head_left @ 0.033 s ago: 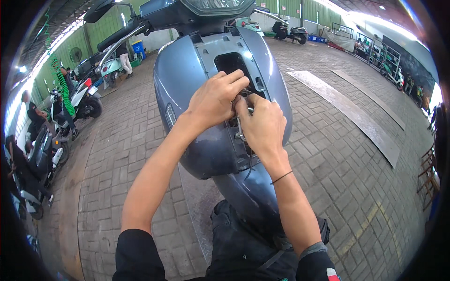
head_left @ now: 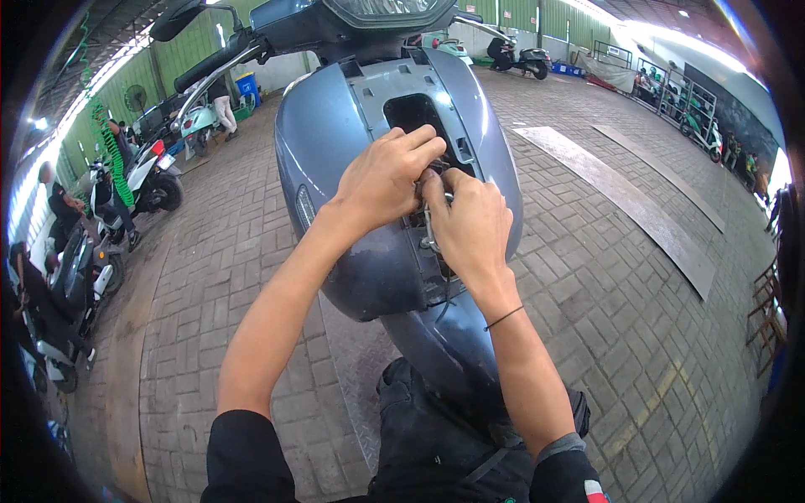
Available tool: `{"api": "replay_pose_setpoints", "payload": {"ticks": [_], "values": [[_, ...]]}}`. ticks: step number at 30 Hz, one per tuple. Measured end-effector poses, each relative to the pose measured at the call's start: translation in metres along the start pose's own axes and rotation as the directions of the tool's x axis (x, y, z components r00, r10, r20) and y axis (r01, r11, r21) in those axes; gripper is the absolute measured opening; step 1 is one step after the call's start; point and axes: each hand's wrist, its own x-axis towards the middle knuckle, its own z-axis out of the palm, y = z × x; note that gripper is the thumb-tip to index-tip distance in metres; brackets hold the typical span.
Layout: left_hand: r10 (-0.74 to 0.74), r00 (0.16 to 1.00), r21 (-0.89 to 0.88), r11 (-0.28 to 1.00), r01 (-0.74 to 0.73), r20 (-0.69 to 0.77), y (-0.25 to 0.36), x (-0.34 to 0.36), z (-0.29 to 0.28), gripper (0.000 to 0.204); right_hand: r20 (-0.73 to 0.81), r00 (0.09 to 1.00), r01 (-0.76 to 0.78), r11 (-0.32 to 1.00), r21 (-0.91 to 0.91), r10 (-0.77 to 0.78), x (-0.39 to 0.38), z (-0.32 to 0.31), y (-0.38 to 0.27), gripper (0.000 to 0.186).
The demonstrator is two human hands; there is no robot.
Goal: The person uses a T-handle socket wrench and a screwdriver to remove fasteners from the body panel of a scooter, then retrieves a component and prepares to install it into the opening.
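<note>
A blue-grey scooter stands in front of me, its front body panel [head_left: 323, 117] facing me and an open recess [head_left: 412, 111] down the middle. At that recess my left hand [head_left: 387, 174] is closed, fingers curled inward, and what they grip is hidden. Right beside it my right hand [head_left: 471, 216] pinches with thumb and forefinger. A small shiny metal part shows between its fingers, too covered to name. Below the hands, a metal fitting [head_left: 429, 243] and dark wiring show in the opening. The scooter's front fender [head_left: 444, 335] lies lower, between my arms.
Above are the headlight [head_left: 390, 8], left handlebar grip [head_left: 201, 71] and mirror [head_left: 176, 18]. Metal plates [head_left: 620, 197] lie on the brick floor at right. Parked scooters [head_left: 151, 180] and several people stand at left, near a green coiled hose [head_left: 116, 159]. Another scooter [head_left: 524, 59] stands behind.
</note>
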Motion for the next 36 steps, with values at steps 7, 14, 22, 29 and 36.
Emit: {"api": "replay_pose_setpoints", "payload": {"ticks": [7, 14, 22, 29, 36], "values": [[-0.016, 1.0, 0.016, 1.0, 0.016, 0.012, 0.001, -0.001, -0.002, 0.034, 0.022, 1.0, -0.02, 1.0, 0.007, 0.019, 0.0, -0.004, -0.004, 0.044], [-0.016, 1.0, 0.031, 0.999, 0.015, 0.025, -0.001, -0.002, -0.001, 0.033, 0.013, 1.0, -0.01, 1.0, 0.001, 0.01, 0.0, 0.0, -0.001, 0.044], [-0.01, 1.0, 0.028, 1.0, 0.01, 0.016, -0.001, -0.002, 0.0, 0.036, 0.002, 1.0, -0.004, 1.0, 0.015, 0.004, 0.002, -0.002, 0.0, 0.04], [-0.011, 1.0, 0.056, 0.998, 0.01, 0.014, -0.001, -0.002, -0.001, 0.035, 0.017, 0.999, -0.029, 0.999, 0.038, 0.029, 0.003, -0.002, -0.001, 0.039], [-0.065, 0.994, 0.104, 0.993, 0.055, 0.093, 0.0, 0.001, 0.0, 0.035, -0.001, 0.999, -0.044, 0.999, 0.031, 0.044, 0.004, 0.003, 0.007, 0.047]]}}
